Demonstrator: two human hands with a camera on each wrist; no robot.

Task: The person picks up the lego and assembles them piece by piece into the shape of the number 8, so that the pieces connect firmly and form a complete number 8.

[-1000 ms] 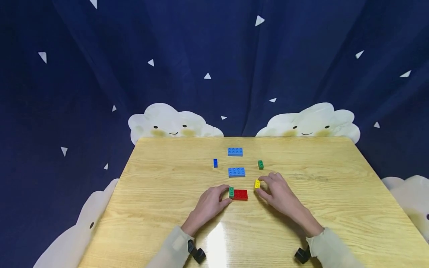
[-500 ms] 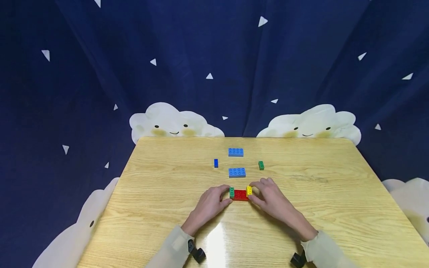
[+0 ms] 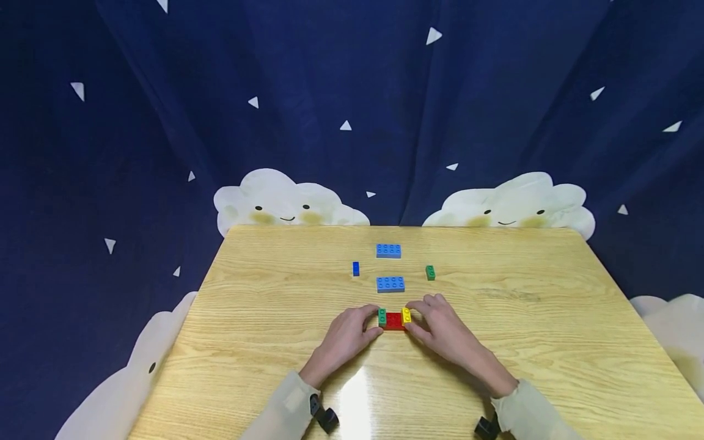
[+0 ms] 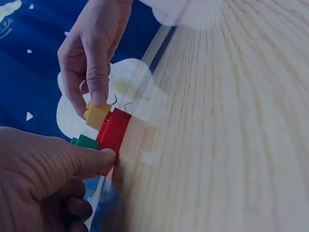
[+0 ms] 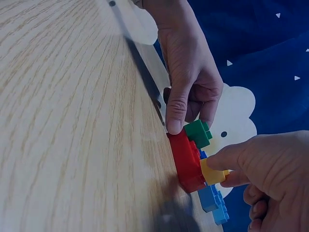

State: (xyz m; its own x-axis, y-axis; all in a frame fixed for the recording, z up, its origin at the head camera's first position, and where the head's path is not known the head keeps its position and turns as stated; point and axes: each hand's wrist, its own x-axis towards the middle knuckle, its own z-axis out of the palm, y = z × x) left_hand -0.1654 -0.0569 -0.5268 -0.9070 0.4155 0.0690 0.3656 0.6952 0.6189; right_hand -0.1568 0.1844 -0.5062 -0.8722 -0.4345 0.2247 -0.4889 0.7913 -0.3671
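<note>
The red brick (image 3: 393, 321) lies flat on the desk (image 3: 264, 342), near the person's edge and about midway across. The left hand (image 3: 343, 339) grips its left end, thumb and curled fingers (image 4: 94, 159) pinching the brick's sides. A green brick (image 3: 382, 316) sits on top of that left end. The right hand (image 3: 448, 333) holds a yellow brick (image 3: 406, 315) on the right end of the red brick, its fingers (image 5: 227, 157) pinching it between thumb and forefinger. Beyond the red brick, further from the person, lie two light blue bricks (image 3: 390, 284), one behind the other. A small dark blue brick (image 3: 355, 268) lies left of them and another green brick (image 3: 430, 272) to their right, all apart from the red brick.
</note>
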